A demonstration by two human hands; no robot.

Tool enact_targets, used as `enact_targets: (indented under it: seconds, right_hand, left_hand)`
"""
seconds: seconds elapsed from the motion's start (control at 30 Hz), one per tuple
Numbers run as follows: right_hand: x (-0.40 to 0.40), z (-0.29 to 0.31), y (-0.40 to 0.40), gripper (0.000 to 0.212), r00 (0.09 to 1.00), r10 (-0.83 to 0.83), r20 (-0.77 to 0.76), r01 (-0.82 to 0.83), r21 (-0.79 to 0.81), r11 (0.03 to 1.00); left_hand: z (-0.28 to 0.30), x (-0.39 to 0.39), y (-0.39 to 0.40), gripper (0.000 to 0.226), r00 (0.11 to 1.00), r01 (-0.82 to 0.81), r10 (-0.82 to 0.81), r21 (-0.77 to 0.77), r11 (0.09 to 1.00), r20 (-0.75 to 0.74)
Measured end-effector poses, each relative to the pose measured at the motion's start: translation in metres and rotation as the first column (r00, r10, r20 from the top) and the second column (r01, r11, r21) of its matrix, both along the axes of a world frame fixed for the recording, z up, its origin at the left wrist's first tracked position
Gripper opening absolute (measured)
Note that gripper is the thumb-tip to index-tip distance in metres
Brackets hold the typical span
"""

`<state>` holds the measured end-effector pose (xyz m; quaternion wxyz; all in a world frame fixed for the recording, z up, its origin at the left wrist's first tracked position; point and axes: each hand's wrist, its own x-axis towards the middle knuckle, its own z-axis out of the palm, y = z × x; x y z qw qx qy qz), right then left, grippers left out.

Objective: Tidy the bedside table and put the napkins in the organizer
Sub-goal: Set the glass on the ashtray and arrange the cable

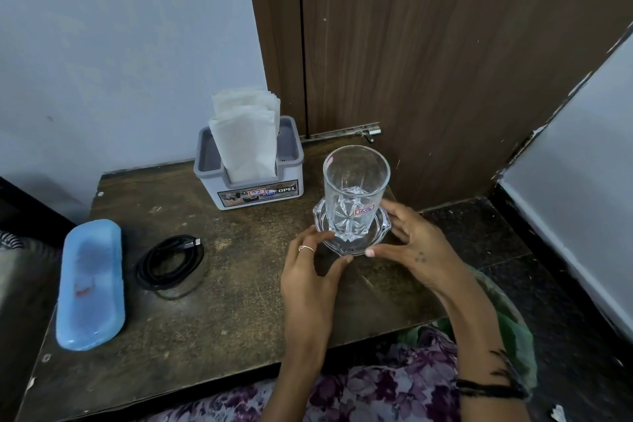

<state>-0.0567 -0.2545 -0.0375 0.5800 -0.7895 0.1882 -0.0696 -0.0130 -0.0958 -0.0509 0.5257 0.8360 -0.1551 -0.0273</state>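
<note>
Both hands framed a clear glass saucer [352, 236] that sat on the bedside table [239, 284] toward two o'clock from the table's middle. Left hand [313, 271] lay at the saucer's seven o'clock side, its fingers only loosely bent, the fingertips [327, 236] touching the saucer's rim; a thin ring showed on one finger. Right hand [416, 243] curved round the saucer's four o'clock side, thumb at the near rim and the other fingers reaching up along the far edge, so that it cupped the saucer without plainly lifting it. Whether either hand pressed firmly could not be told.

An empty cut-glass tumbler [356, 188] stood upright on the saucer, a small sticker low on its wall.

At eleven o'clock from the saucer, at the table's back edge, a grey plastic organizer [253, 181] stood near the wall. White napkins [245, 137] stood upright in its middle slot, rising well above its rim. The side wells to left and right of the slot showed grey bottoms.

Toward nine o'clock from the hands, a coiled black cable [169, 262] lay flat on the table, one plug end pointing toward one o'clock. Farther out at nine o'clock, by the table's left edge, a pale blue oblong case [90, 284] lay lengthwise, well apart from the cable.

A brown wooden door [445, 44] stood behind the table at twelve o'clock.
</note>
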Motion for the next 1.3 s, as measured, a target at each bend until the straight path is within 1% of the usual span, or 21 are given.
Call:
enact_targets:
  seconds: [0.07,0.17,0.3,0.43,0.47,0.7,0.8,0.9,0.97,1.1,1.2,1.3]
  right_hand:
    - [0.000,0.000,0.003,0.073,1.000,-0.017,0.003,0.017,0.010,1.000]
    - [0.000,0.000,0.008,0.069,0.998,-0.066,0.020,0.066,0.002,0.998]
    - [0.005,-0.004,0.013,0.061,0.987,-0.148,0.056,0.152,-0.076,0.985]
    - [0.014,-0.009,0.018,0.033,0.970,-0.217,0.112,0.228,-0.103,0.968]
    - [0.017,-0.011,0.018,0.030,0.967,-0.228,0.115,0.240,-0.101,0.966]
    - [0.037,-0.020,0.011,0.030,0.949,-0.290,0.125,0.302,-0.083,0.950]
    - [0.048,-0.020,0.007,0.033,0.941,-0.317,0.116,0.332,-0.141,0.933]
    - [0.059,-0.016,0.001,0.035,0.941,-0.325,0.088,0.337,-0.201,0.920]
    - [0.067,-0.014,-0.003,0.035,0.947,-0.311,0.074,0.320,-0.219,0.922]
    - [0.078,-0.012,-0.007,0.036,0.953,-0.295,0.064,0.302,-0.239,0.923]
    - [0.083,-0.013,-0.008,0.036,0.956,-0.287,0.057,0.292,-0.278,0.915]
    - [0.086,-0.015,-0.009,0.036,0.961,-0.273,0.049,0.274,-0.311,0.910]
  left_hand:
    - [0.000,0.001,0.000,0.033,1.000,-0.023,0.023,-0.005,1.000,0.012]
    - [0.000,0.002,0.000,0.029,0.999,-0.022,0.022,-0.003,1.000,0.033]
    - [0.003,0.008,-0.002,0.025,0.999,0.028,-0.027,-0.022,0.999,0.043]
    - [0.004,0.022,-0.009,0.029,0.998,0.038,-0.038,0.005,0.999,0.040]
    - [0.003,0.025,-0.011,0.030,0.998,0.040,-0.040,0.012,0.999,0.052]
    - [0.005,0.044,-0.024,0.024,0.995,0.042,-0.050,0.099,0.994,0.087]
    - [0.004,0.055,-0.033,0.022,0.994,0.017,-0.033,0.152,0.988,0.107]
    - [0.000,0.064,-0.041,0.024,0.987,-0.002,-0.035,0.234,0.972,0.157]
    - [-0.002,0.067,-0.044,0.029,0.983,0.009,-0.061,0.285,0.958,0.174]
    - [-0.006,0.070,-0.049,0.052,0.977,0.057,-0.127,0.362,0.931,0.173]
    - [-0.007,0.070,-0.049,0.061,0.980,0.067,-0.130,0.363,0.929,0.151]
    - [-0.007,0.070,-0.049,0.063,0.979,0.073,-0.133,0.348,0.935,0.152]
